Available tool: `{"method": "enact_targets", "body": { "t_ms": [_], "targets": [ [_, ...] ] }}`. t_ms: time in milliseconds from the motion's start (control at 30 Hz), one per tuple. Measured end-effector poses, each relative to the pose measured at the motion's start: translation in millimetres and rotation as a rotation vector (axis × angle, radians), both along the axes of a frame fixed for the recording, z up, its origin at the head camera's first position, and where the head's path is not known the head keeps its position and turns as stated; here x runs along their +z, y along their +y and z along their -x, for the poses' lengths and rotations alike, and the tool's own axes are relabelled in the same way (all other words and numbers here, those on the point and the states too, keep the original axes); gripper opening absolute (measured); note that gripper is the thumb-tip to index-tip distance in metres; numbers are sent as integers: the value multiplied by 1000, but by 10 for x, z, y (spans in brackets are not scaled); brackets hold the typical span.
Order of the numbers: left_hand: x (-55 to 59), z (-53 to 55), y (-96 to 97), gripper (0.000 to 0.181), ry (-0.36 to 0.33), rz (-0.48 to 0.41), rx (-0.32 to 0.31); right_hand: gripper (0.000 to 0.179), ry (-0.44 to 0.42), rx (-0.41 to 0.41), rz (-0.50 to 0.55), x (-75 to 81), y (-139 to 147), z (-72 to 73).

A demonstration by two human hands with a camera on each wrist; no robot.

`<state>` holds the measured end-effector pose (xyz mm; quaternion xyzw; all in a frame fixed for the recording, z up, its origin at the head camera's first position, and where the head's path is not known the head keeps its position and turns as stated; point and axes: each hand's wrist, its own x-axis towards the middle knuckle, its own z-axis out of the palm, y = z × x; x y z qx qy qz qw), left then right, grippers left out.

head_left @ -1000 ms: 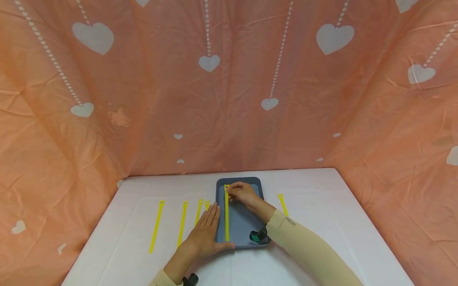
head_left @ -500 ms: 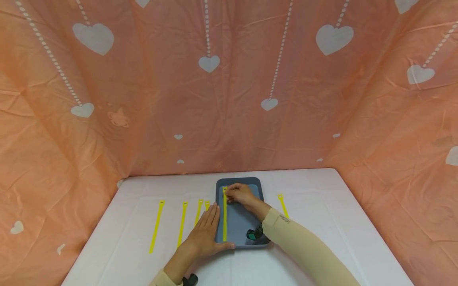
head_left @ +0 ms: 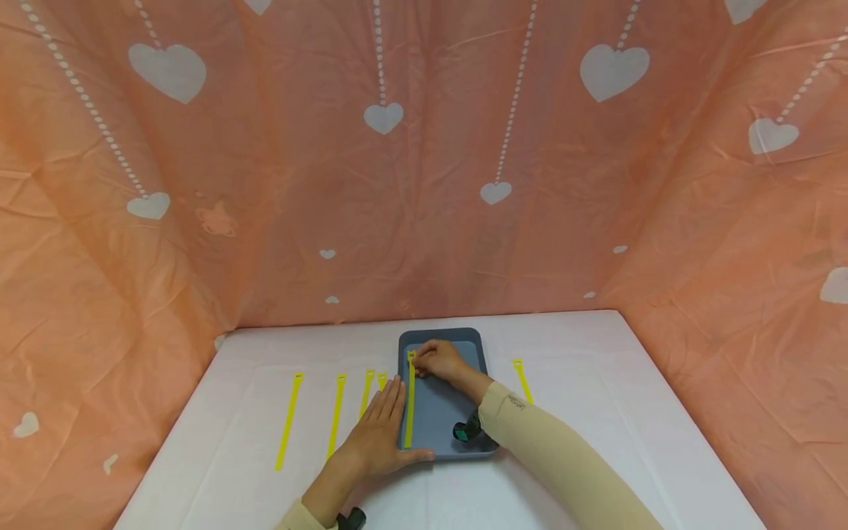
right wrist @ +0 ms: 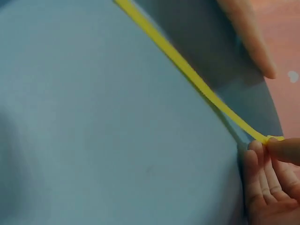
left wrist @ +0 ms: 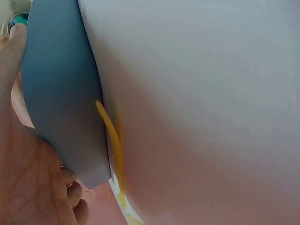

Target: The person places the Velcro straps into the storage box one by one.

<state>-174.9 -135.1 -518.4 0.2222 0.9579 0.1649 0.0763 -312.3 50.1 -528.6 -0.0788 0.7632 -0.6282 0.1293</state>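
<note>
A yellow cable strap with a slotted head [head_left: 410,412] lies lengthwise along the left side of the blue-grey tray [head_left: 440,419]. Thumb and fingertips of my right hand [head_left: 439,361] pinch it close to that head. In the right wrist view the strap [right wrist: 187,72] lifts a little off the tray floor towards the pinched end. My left hand [head_left: 376,434] rests against the tray's left edge, fingers straight, thumb out along the near rim. From the left wrist, the tray's outer wall [left wrist: 61,84] shows beside that hand, with another yellow strap [left wrist: 115,140] just past it.
Left of the tray, separate yellow straps [head_left: 289,421] lie on the white tablecloth [head_left: 232,412], some partly behind the left hand. One more strap [head_left: 523,379] lies right of the tray, partly behind the right forearm. An orange curtain with hearts [head_left: 424,243] surrounds the table.
My right hand has shifted left and slightly nearer, bringing the pinched strap closer to the tray's left wall. The left hand has stayed in place.
</note>
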Motion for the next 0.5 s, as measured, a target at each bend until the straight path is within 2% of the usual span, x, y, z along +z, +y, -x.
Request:
{"method": "enact_targets", "body": {
  "t_ms": [133, 267, 500],
  "targets": [
    [-65, 19, -11, 134, 14, 20, 1, 10, 29, 20, -47, 2, -2, -14],
    [-152, 37, -25, 136, 48, 1, 0, 9, 55, 29, -72, 20, -10, -21],
    [2, -12, 11, 132, 27, -1, -2, 8, 90, 36, -115, 13, -15, -18]
  ]
}}
